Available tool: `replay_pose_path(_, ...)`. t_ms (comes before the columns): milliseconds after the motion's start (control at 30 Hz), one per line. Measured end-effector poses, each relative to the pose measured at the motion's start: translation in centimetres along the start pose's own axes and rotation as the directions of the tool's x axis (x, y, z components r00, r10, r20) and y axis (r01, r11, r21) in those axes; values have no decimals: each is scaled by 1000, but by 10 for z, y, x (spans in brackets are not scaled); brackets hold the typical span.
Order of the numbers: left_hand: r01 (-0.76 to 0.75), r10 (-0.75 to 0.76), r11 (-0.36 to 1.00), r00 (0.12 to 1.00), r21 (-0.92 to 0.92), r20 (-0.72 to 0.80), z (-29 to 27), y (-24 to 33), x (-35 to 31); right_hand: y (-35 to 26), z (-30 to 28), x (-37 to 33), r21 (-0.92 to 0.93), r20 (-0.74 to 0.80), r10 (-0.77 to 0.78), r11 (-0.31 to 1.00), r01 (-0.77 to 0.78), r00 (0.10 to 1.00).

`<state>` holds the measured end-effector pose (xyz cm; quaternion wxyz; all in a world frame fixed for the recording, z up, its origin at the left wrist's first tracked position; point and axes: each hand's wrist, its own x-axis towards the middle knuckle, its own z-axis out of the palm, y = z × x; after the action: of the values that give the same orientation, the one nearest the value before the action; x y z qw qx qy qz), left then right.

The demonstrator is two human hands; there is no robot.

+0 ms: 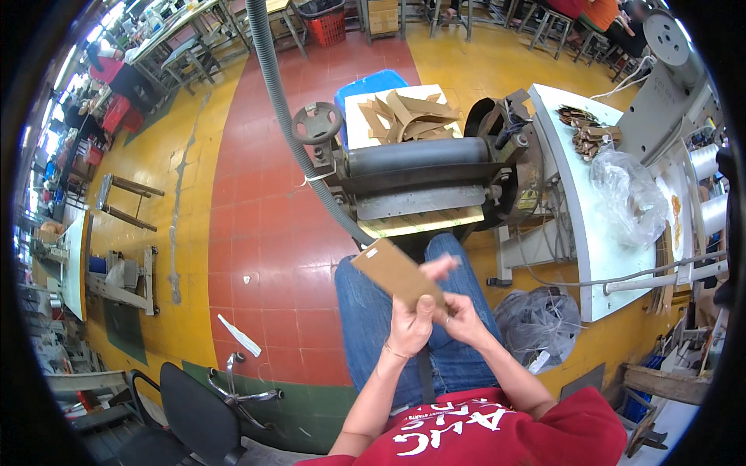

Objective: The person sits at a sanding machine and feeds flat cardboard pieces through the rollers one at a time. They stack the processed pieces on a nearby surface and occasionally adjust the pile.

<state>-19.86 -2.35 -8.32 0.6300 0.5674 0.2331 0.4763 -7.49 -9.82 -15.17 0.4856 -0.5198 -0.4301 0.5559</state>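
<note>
Over my lap, a flat brown rectangular piece (pixel 388 269), leather or card, slants up to the left. A small white mark shows near its far corner. My left hand (pixel 410 330) grips its near end, thumb on top. My right hand (pixel 460 318) is closed at the near right corner of the same piece, fingertips partly hidden. Some blurred fingers stick out past the piece's right edge. Just ahead stands a roller machine (pixel 416 159) with a handwheel (pixel 317 124). Several loose brown pieces (pixel 408 116) lie heaped on a pale board behind the roller.
A grey corrugated hose (pixel 276 93) curves down left of the machine. To the right, a white table (pixel 606 291) carries brown strips (pixel 594 140) and a clear plastic bag (pixel 625 198). A filled plastic sack (pixel 536 326) sits below it. An office chair (pixel 198 412) stands at lower left.
</note>
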Motion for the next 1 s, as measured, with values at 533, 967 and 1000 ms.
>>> replay_pose_path(533,369,-211,650,928,665,-308,-85,-93,-96,61,-25,50,240,-243,355,924,-299,903)
replay_pose_path(967,348,-126,612,929,710,-347,-81,-99,-85,41,-31,60,394,-124,485,825,-405,866)
replay_pose_path(1000,361,-142,603,926,712,-349,-81,-100,-85,42,-33,61,456,-88,506,787,-417,858)
